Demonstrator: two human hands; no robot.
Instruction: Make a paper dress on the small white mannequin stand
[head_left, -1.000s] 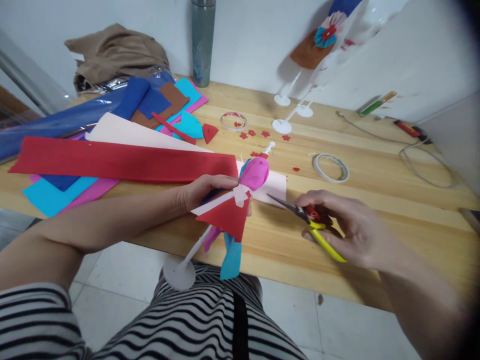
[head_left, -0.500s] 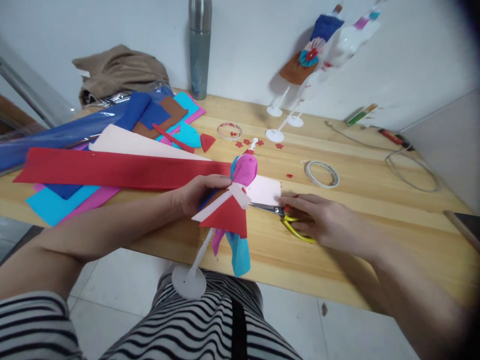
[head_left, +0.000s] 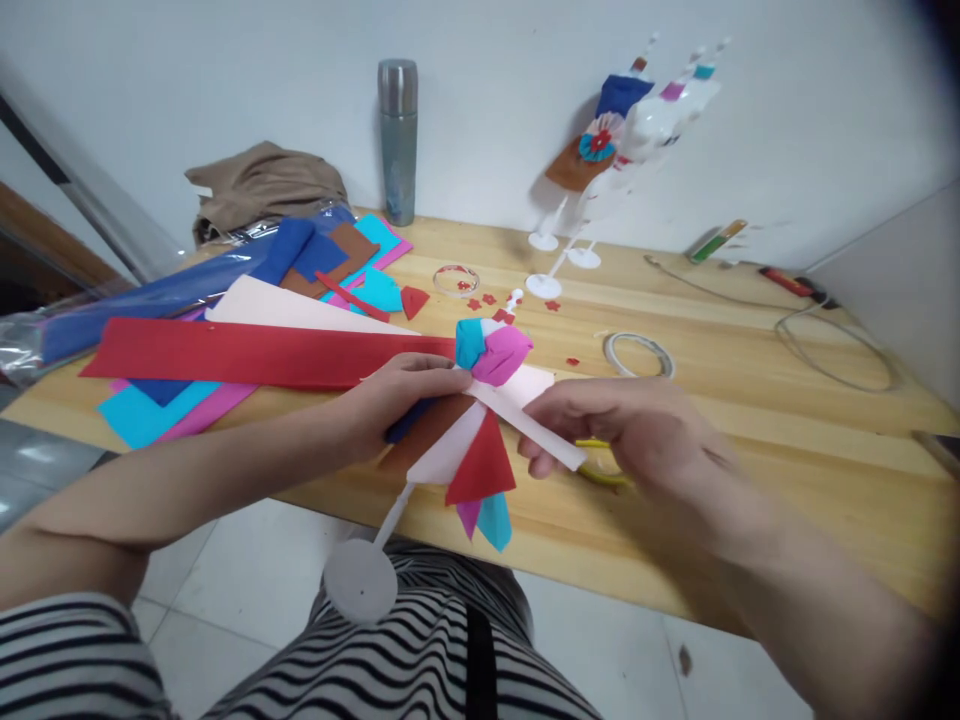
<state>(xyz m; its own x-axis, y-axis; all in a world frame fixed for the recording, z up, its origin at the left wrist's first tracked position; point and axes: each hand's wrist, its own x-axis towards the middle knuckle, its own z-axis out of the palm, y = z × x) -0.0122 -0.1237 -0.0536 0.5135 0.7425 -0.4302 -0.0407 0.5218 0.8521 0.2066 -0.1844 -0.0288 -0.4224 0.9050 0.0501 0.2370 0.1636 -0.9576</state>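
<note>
My left hand (head_left: pixel 420 395) is closed around the waist of a small mannequin dressed in coloured paper, tilted so its white round base (head_left: pixel 361 582) points toward me. Its top has a pink paper piece (head_left: pixel 508 357) and a turquoise paper piece (head_left: pixel 470 343); below the waist hang brown, red, pink and turquoise pieces. A pale pink paper strip (head_left: pixel 536 428) sticks out from the waist to the right. My right hand (head_left: pixel 592 420) has its curled fingers closed at this strip, fingertips partly hidden behind it. Scissors with yellow handles (head_left: pixel 604 475) lie on the table, mostly covered by my right hand.
Coloured paper sheets, among them a long red sheet (head_left: pixel 262 352), cover the left side. A thermos (head_left: pixel 398 150) stands against the wall. Small white mannequins (head_left: pixel 544 287) stand at the back. A tape roll (head_left: pixel 640 356), small red flowers (head_left: pixel 553 306) and a cable (head_left: pixel 825 375) lie to the right.
My right hand has let go of the scissors and moved left to the pale strip. The strip has swung out to the right. The mannequin has turned slightly, its base shifting left.
</note>
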